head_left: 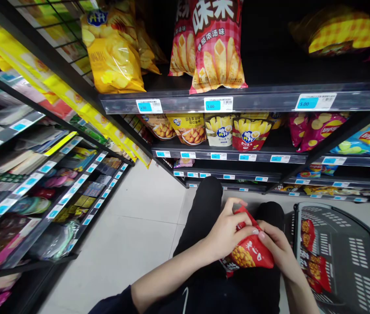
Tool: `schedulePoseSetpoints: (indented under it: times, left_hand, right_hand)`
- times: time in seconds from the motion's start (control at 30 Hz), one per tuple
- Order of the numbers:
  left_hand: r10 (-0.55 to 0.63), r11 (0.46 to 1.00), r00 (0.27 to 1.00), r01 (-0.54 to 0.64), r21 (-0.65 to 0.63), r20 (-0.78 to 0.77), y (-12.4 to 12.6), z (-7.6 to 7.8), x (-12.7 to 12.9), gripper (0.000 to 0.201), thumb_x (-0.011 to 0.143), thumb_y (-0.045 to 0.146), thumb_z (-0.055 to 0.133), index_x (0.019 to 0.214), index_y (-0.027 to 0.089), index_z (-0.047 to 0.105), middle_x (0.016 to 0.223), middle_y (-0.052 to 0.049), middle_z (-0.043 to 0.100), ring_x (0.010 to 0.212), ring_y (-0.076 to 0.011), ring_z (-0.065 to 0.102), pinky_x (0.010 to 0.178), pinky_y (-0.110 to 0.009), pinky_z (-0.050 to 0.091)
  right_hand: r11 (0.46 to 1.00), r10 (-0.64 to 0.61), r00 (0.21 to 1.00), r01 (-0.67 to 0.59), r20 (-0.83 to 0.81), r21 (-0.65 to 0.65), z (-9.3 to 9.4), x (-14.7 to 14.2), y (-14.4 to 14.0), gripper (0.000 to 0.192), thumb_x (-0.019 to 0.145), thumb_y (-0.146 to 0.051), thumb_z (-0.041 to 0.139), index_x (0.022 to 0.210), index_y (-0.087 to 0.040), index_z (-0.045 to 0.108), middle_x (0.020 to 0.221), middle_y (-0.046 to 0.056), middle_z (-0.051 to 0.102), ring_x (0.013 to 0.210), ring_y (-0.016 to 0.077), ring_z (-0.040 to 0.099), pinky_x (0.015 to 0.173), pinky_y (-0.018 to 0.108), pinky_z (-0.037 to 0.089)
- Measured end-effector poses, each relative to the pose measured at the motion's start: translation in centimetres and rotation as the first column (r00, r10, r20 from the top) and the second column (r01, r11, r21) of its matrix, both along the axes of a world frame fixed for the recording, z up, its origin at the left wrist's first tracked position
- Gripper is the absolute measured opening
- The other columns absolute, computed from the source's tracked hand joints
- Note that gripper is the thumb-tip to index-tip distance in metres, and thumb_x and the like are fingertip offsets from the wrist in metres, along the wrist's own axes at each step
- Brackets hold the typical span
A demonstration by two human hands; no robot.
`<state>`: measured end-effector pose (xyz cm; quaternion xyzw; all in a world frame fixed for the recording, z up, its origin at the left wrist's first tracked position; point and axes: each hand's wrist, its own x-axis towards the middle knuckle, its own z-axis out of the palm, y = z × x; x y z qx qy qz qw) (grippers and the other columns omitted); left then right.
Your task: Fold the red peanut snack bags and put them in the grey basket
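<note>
Snack packet, small and red, was held low over the lap, just left of the basket, clamped between both hands. Judged by what lay around: several matching red packets were already in the basket, 1 was in hand, so the picking looked partly done; how many were left could not be told.

Shelving was the largest thing: dark metal racks, clear plastic price rails, blue-and-white tags. Floor was pale glossy tile. Basket was grey rigid plastic, slotted walls, rounded corners, set on the floor at the right. Big pillow-shaped foil bags stood on the top shelf: a yellow chip bag and a red-checked bag, both puffy and shiny. Smaller cup-shaped snack packs sat 1 shelf below.

Left hand was closed on the packet's top edge, fingers curled over crinkled film. Right hand gripped the packet's right side, thumb on top. Packet film was glossy, creased, printed with golden round snacks.
</note>
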<state>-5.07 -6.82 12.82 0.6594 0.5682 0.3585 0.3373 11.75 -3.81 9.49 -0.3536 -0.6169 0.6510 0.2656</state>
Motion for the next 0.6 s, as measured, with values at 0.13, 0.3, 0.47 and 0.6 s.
schedulePoseSetpoints:
  times: [0.13, 0.3, 0.47, 0.6]
  left_hand:
    - [0.008, 0.999, 0.998, -0.005, -0.046, 0.061, 0.0, -1.1, 0.5, 0.015, 0.072, 0.027, 0.067, 0.069, 0.016, 0.056, 0.109, -0.007, 0.047, 0.101, -0.0186, 0.052, 0.083, -0.03, 0.047]
    - [0.127, 0.986, 0.972, -0.102, -0.131, 0.198, -0.1, -2.9, 0.9, 0.043, 0.057, 0.026, 0.077, 0.093, 0.018, 0.054, 0.109, -0.008, 0.052, 0.098, -0.0211, 0.053, 0.081, -0.035, 0.045]
    - [-0.011, 0.848, 0.881, 0.259, -0.463, 0.473, -0.1, -4.8, 0.2, 0.038, 0.052, 0.033, 0.078, 0.079, 0.012, 0.06, 0.068, 0.002, 0.059, 0.064, -0.0127, 0.054, 0.058, -0.022, 0.041]
    - [0.129, 0.842, 0.835, 0.193, -0.503, 0.535, 0.0, -5.1, 0.6, 0.033, 0.05, 0.03, 0.078, 0.052, 0.011, 0.052, 0.051, 0.007, 0.047, 0.05, -0.0064, 0.042, 0.047, -0.019, 0.03]
  right_hand:
    - [0.988, 0.145, 0.976, -0.151, 0.165, 0.02, 1.7, 0.2, 1.5, 0.034, 0.087, -0.043, 0.042, 0.066, -0.018, 0.052, 0.063, -0.001, 0.052, 0.059, 0.0127, 0.044, 0.054, 0.022, 0.035]
    - [0.974, 0.131, 0.942, -0.181, 0.31, 0.139, 1.3, 0.3, 1.8, 0.035, 0.088, -0.039, 0.041, 0.061, -0.018, 0.047, 0.057, -0.003, 0.052, 0.055, 0.0113, 0.043, 0.051, 0.023, 0.03]
    - [0.941, 0.173, 0.918, -0.261, 0.356, 0.214, 0.9, 0.5, 1.7, 0.038, 0.089, -0.038, 0.04, 0.056, -0.019, 0.041, 0.055, -0.003, 0.049, 0.053, 0.0108, 0.042, 0.05, 0.023, 0.028]
    - [0.894, 0.224, 0.866, -0.365, 0.446, 0.26, 2.2, 0.7, 2.3, 0.034, 0.09, -0.035, 0.038, 0.061, -0.02, 0.047, 0.059, -0.002, 0.052, 0.055, 0.0121, 0.045, 0.053, 0.024, 0.03]
